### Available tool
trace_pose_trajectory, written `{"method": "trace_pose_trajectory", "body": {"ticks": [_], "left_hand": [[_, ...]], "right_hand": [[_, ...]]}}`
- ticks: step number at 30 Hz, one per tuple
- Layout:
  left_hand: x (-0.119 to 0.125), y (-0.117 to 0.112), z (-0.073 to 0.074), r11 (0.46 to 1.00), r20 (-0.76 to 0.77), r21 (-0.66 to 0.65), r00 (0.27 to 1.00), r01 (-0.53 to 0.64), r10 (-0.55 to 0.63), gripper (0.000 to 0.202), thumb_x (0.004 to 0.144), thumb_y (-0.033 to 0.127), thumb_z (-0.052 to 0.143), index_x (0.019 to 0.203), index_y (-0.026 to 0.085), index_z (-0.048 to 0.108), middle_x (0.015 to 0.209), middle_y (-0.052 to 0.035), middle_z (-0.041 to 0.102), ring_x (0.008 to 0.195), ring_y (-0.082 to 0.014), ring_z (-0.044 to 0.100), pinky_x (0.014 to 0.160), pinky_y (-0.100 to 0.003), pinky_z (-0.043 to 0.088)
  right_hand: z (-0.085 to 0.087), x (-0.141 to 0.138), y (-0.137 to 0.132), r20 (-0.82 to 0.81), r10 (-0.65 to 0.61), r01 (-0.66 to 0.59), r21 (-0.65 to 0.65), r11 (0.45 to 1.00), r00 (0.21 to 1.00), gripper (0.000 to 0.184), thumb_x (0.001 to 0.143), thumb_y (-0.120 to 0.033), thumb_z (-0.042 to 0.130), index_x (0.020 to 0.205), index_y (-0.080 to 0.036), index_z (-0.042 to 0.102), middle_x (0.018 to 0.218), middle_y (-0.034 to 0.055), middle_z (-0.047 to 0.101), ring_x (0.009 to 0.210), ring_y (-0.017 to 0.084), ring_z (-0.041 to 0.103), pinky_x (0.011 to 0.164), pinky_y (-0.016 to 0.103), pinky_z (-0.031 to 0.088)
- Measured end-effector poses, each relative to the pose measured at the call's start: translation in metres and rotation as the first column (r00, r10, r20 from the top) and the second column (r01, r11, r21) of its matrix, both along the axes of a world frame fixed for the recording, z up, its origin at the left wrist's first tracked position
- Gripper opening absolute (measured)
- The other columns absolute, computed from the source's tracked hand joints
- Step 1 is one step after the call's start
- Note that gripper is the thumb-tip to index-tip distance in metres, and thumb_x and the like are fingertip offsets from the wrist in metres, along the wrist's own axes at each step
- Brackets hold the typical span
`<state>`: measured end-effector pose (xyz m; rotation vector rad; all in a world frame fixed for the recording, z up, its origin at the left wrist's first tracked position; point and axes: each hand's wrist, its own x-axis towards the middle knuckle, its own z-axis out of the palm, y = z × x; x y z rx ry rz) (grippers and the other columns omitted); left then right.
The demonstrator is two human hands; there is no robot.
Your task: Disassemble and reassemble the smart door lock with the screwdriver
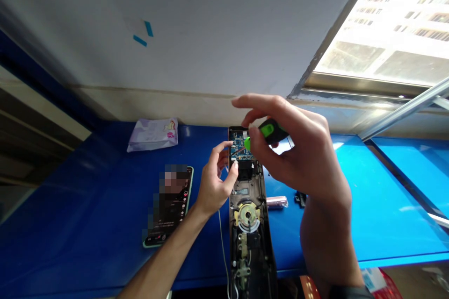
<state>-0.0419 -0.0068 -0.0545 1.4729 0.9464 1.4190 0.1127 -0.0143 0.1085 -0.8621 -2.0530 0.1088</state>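
Observation:
A long, narrow electronic device housing [268,224] lies opened on the blue table, its inner parts exposed. A blue circuit board [239,139] sits at its far end, and a round speaker-like part [248,215] lies near its middle. My left hand [219,175] grips the housing's left edge beside the board, thumb on top and fingers curled at the side. In my right hand [298,145] is a black and green screwdriver [269,131], tilted, with its thin shaft pointing down-left onto the board. My right fingers partly hide the handle.
A phone [170,210] with a lit screen lies to the left, behind it a light purple packet [153,134]. Right of the housing are a pink wrapped item [277,202] and a small black part [300,199]. A white cable [223,247] runs along the left side.

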Motion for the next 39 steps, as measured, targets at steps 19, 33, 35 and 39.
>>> {"method": "trace_pose_trajectory", "body": {"ticks": [19,33,35,39], "left_hand": [[0.0003,0.0008,-0.0028,1.000,0.006,0.003,1.000,-0.001,0.001,0.048,0.094,0.025,0.070,0.139,0.024,0.055,0.127,-0.0098,0.072,0.117,-0.0258,0.071,0.107,-0.042,0.057],[0.0015,-0.0014,-0.0008,1.000,0.007,0.006,1.000,-0.011,0.011,0.047,0.095,0.024,0.068,0.140,0.024,0.055,0.128,-0.0093,0.072,0.116,-0.0244,0.071,0.106,-0.040,0.057],[0.0018,-0.0018,-0.0009,1.000,0.010,0.004,1.000,-0.019,0.019,0.046,0.095,0.024,0.068,0.140,0.023,0.055,0.127,-0.0090,0.072,0.116,-0.0248,0.071,0.106,-0.040,0.056],[0.0029,-0.0015,-0.0016,1.000,0.020,-0.002,1.000,-0.019,0.019,0.042,0.098,0.026,0.064,0.139,0.023,0.055,0.126,-0.0095,0.072,0.116,-0.0256,0.072,0.107,-0.042,0.056]], "right_hand": [[0.0008,0.0007,-0.0014,-0.010,-0.057,0.057,-0.015,0.998,0.998,0.034,0.090,-0.015,0.068,0.121,-0.029,0.068,0.102,0.0025,0.077,0.078,0.017,0.070,0.073,0.034,0.063],[0.0011,0.0046,-0.0031,-0.005,-0.036,0.036,-0.027,0.999,0.999,0.044,0.085,-0.007,0.061,0.121,-0.032,0.070,0.109,0.0030,0.076,0.088,0.020,0.074,0.079,0.035,0.065],[0.0012,0.0040,-0.0035,-0.016,-0.061,0.061,-0.015,0.998,0.998,0.033,0.090,-0.014,0.065,0.117,-0.032,0.070,0.101,0.0027,0.076,0.079,0.019,0.072,0.073,0.034,0.064],[0.0014,0.0016,-0.0027,-0.033,-0.087,0.088,0.008,0.996,0.996,0.012,0.098,-0.031,0.070,0.109,-0.026,0.071,0.086,0.0005,0.073,0.066,0.014,0.065,0.067,0.031,0.059]]}}
